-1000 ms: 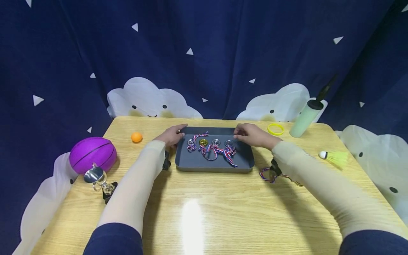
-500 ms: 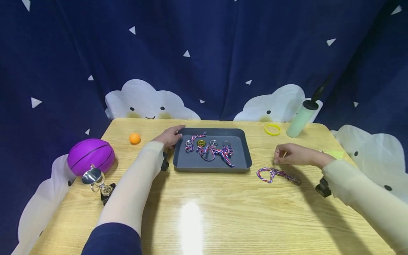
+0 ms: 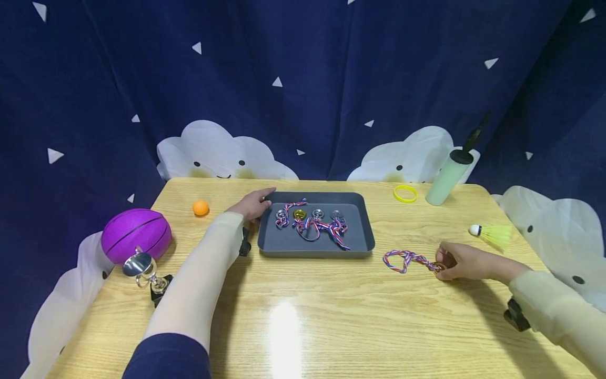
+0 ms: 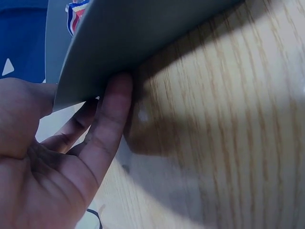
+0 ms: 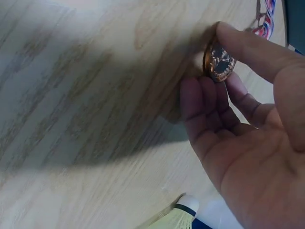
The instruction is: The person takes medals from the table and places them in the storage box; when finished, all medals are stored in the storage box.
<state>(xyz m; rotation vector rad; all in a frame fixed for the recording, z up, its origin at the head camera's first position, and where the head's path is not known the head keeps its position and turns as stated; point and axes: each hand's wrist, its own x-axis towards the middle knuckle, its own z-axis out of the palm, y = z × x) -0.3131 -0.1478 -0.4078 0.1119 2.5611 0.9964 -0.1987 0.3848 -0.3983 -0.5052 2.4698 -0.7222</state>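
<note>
My right hand (image 3: 461,261) pinches a bronze-coloured medal (image 5: 220,63) between thumb and fingertips, close over the table to the right of the tray. The medal's red, white and blue ribbon (image 3: 407,258) trails left along the wood in a loop. At the left end of a dark grey rectangular tray (image 3: 316,253), my left hand (image 3: 251,205) grips the wall, thumb over the rim and fingers against the outside. Inside the tray lie a gold medal (image 3: 300,214) and several silver ones in a row, such as a silver medal (image 3: 317,213), their ribbons spread toward the front.
A purple ball (image 3: 136,236) and a silver trophy cup (image 3: 142,265) stand at the left, with an orange ball (image 3: 201,207) behind. On the right are a yellow wristband (image 3: 405,193), a pale green hand pump (image 3: 447,179) and a yellow shuttlecock (image 3: 492,234).
My right hand has left the tray's back right corner, moved right and toward me, and taken hold of the bronze medal. The left hand has stayed at the tray.
</note>
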